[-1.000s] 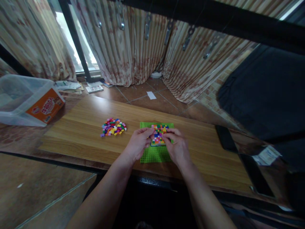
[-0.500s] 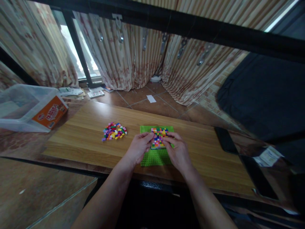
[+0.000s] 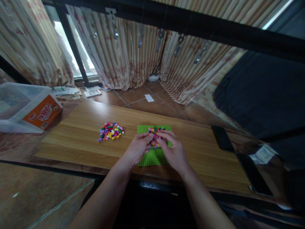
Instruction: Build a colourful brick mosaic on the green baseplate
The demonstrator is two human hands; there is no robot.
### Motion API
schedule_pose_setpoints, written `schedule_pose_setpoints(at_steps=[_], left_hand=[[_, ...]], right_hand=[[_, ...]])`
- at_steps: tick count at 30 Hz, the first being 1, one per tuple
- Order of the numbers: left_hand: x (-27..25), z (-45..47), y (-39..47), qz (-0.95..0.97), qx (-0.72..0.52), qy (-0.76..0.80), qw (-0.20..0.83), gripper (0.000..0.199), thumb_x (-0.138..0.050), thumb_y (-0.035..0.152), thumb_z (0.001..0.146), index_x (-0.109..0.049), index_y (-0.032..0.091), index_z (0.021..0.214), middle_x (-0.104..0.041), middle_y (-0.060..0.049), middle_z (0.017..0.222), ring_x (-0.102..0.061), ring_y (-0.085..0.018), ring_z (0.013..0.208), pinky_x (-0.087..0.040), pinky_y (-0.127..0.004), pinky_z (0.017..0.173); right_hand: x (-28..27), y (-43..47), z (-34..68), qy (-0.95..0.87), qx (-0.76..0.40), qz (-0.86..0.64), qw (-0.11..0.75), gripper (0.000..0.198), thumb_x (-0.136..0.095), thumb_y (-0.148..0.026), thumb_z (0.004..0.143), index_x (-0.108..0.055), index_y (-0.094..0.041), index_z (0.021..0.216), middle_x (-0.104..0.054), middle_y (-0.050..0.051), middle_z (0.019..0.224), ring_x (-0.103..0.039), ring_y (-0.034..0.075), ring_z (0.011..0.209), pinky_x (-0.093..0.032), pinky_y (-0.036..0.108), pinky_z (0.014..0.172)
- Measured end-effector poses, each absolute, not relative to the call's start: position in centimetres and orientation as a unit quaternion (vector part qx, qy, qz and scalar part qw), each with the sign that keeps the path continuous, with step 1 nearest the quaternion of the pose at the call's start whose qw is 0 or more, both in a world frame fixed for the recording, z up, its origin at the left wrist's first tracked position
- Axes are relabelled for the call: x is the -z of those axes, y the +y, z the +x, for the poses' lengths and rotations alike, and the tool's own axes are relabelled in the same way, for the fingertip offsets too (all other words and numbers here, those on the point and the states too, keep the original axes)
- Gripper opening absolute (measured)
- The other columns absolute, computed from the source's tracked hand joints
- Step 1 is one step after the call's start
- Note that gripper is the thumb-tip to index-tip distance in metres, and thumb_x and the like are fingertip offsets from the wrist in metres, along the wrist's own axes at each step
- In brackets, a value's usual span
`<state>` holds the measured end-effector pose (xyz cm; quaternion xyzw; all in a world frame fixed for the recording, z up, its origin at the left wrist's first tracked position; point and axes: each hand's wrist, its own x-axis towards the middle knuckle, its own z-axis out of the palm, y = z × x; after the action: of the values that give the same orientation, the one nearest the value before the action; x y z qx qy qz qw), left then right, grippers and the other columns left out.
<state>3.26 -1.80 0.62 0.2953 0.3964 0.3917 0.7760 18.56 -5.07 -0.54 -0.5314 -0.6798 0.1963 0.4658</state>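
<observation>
A green studded baseplate (image 3: 152, 159) lies in front of me on the wooden board. On it sits a block of small multicoloured toy bricks (image 3: 156, 129), partly covered by my fingers. My left hand (image 3: 139, 145) is closed at the block's left side, thumb and forefinger pinched. My right hand (image 3: 173, 149) reaches over the block from the right, fingers curled and closed, tips close to the left hand's. Pink shows between the fingertips, but what either hand pinches is too small and hidden to tell. To the left lies a pile of loose toy bricks (image 3: 111, 131).
The wooden board (image 3: 78, 136) lies across a low table. A clear plastic bin (image 3: 21, 105) with an orange label stands at far left. A black phone (image 3: 222, 139) and another dark flat object (image 3: 256, 175) lie at right. A black bar (image 3: 166, 16) crosses overhead.
My right hand has moved left over the brick block, covering more of it, and its fingers now meet the left fingertips. The whole view has shifted slightly.
</observation>
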Motion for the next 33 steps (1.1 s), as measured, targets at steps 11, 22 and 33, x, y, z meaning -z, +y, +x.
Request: schedule_pose_setpoints(at_steps=[11,22,33], left_hand=[[-0.3,3.2,-1.8,0.315,-0.383,0.38,0.781,0.037,-0.088,0.039,0.061,-0.064,0.012,0.07,-0.052,0.004,0.057,-0.029,0.0,0.04,-0.008,-0.019,0.04],[-0.2,3.2,-1.7,0.32,-0.391,0.387,0.771,0.036,-0.086,0.04,0.064,-0.063,0.012,0.066,-0.049,0.005,0.054,-0.03,-0.001,0.04,-0.011,-0.019,0.039],[-1.1,2.7,-1.2,0.264,-0.447,0.422,0.743,0.021,-0.068,0.023,0.083,-0.065,0.009,0.068,-0.049,0.004,0.054,-0.029,0.0,0.038,-0.012,-0.017,0.038]], right_hand=[[0.4,-5.0,18.1,-0.664,-0.182,-0.539,0.486,0.011,-0.066,-0.03,0.088,-0.074,-0.028,0.094,-0.071,0.004,0.099,-0.066,0.021,0.097,-0.053,0.039,0.089],[0.3,-5.2,18.1,-0.7,-0.186,-0.503,0.473,0.013,-0.06,-0.022,0.092,-0.072,-0.025,0.096,-0.07,0.001,0.089,-0.065,0.015,0.08,-0.053,0.029,0.072],[0.6,-4.8,20.1,-0.666,-0.134,-0.585,0.444,0.02,-0.056,-0.03,0.095,-0.073,-0.022,0.101,-0.075,0.006,0.096,-0.07,0.021,0.087,-0.055,0.037,0.081]])
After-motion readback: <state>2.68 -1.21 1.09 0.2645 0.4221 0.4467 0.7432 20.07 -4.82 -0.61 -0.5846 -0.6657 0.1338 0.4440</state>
